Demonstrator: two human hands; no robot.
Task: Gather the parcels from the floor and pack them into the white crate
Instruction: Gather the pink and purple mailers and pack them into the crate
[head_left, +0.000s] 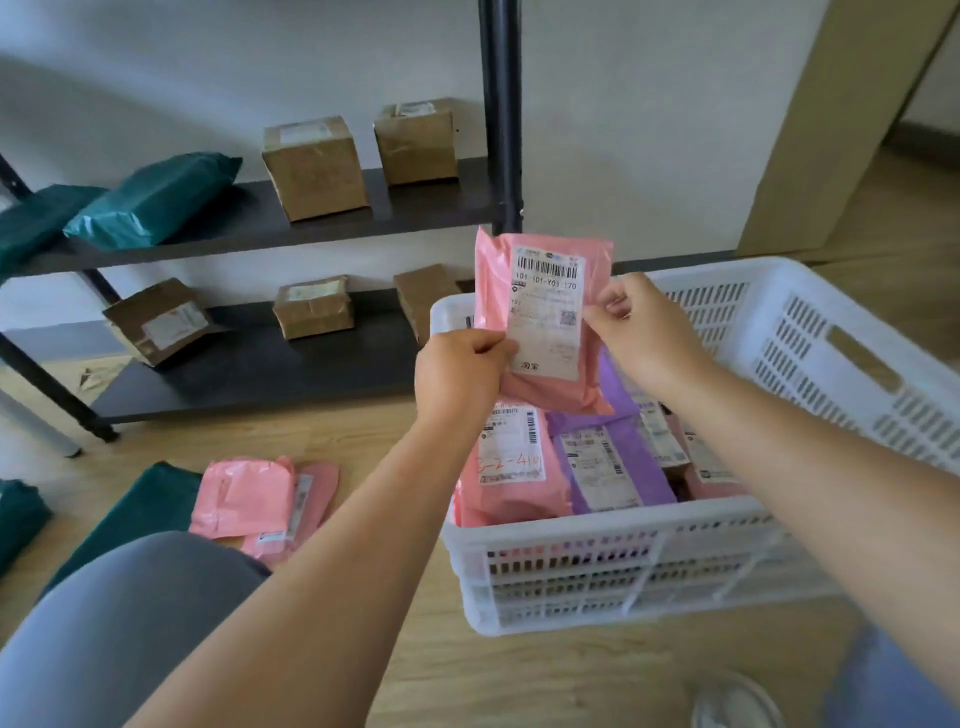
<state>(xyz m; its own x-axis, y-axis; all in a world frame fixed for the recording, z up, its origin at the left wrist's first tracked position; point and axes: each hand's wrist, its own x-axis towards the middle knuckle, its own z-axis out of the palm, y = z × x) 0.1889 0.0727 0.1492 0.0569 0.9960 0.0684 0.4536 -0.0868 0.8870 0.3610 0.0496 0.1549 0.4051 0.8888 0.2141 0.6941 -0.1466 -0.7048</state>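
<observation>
1. I see a black metal shelf rack (415, 208) by the wall, carrying brown cardboard boxes (314, 166) and teal bags (156, 200).
2. The white slotted plastic crate (810, 332) sits on the wooden floor, holding pink and purple mailer bags (608, 457).
3. Pink floor parcels (249, 499) lie left of the crate.
4. One pink plastic parcel (540, 322) with a barcode label stands upright above the crate.
5. The left hand (460, 374) grips its lower left edge, and the right hand (644, 332) pinches its right edge.

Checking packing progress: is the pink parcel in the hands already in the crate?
Not yet: the left hand and right hand hold the pink parcel upright above the white crate, over the parcels lying inside.
</observation>
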